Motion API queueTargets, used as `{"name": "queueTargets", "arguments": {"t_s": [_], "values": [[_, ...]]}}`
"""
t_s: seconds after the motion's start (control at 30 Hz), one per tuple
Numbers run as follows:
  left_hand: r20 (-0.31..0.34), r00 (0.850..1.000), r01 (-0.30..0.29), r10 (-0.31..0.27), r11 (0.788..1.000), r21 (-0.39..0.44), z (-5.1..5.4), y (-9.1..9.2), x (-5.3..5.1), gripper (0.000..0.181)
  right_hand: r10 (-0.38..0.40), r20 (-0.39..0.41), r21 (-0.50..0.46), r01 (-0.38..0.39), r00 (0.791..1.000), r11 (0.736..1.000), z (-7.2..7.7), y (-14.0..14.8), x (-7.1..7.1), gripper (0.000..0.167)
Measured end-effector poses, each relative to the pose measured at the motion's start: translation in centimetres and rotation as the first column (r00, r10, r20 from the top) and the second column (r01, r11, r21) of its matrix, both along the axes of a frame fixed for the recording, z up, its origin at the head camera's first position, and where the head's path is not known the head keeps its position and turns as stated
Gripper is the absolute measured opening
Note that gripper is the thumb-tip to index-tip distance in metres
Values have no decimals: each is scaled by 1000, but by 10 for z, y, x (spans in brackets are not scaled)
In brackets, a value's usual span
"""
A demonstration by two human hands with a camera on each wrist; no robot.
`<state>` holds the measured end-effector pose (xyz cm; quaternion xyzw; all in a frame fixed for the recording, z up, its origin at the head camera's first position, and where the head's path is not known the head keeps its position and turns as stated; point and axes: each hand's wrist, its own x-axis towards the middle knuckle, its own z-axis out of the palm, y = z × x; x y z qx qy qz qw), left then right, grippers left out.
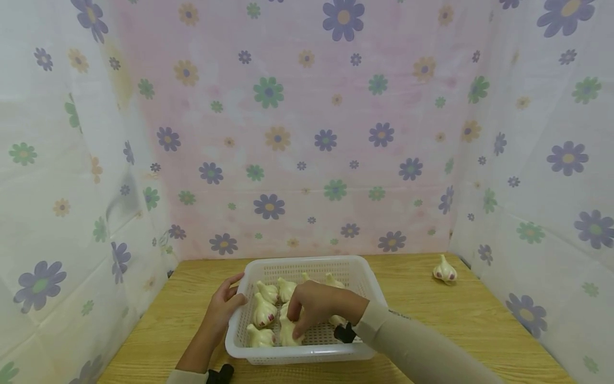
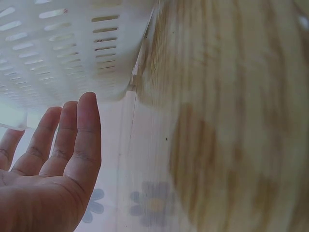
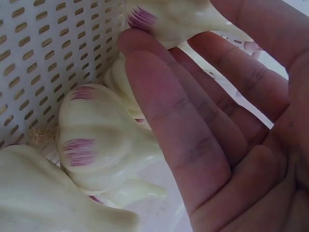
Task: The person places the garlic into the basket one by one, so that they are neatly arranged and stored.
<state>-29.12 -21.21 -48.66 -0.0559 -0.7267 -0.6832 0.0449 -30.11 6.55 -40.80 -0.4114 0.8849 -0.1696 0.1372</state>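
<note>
In the head view my right hand (image 1: pixel 314 304) reaches into a white plastic basket (image 1: pixel 307 352) and pinches a pale garlic bulb (image 1: pixel 288 330) near its front. The right wrist view shows the fingers (image 3: pixel 169 106) beside a bulb (image 3: pixel 169 19) with purple streaks; the contact is partly hidden. Outside the basket's left rim, my left hand (image 1: pixel 225 306) rests with its fingers fairly straight against the slotted wall, as the left wrist view shows. More garlic bulbs (image 1: pixel 265 310) lie in the basket, mostly on its left and along the back, some hidden by the right arm.
One garlic bulb (image 1: pixel 445 270) stands alone on the wooden table (image 1: pixel 408 293) at the back right. Flower-patterned sheets (image 1: pixel 307 160) enclose the table at the back and both sides.
</note>
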Motion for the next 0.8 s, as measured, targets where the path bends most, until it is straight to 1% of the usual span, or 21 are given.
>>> {"name": "queueTargets", "arguments": {"t_s": [0.17,0.4,0.5,0.7,0.8], "values": [[-1,1000,3,-3,1000,5,0,-1,0,63,25,-9,2,-25,1000,1000,-2,-1,-2,18],[8,1000,8,-8,1000,9,-1,-1,-1,63,46,13,3,-47,999,999,-4,-2,0,10],[10,1000,5,-5,1000,10,-1,-1,-2,63,52,13,4,-52,999,999,-5,-3,0,13],[11,1000,11,-11,1000,7,-1,-1,-1,63,58,14,9,-58,998,998,-5,-4,0,23],[11,1000,13,-13,1000,4,-1,-1,0,63,36,9,19,-36,999,999,-5,-4,0,19]]}}
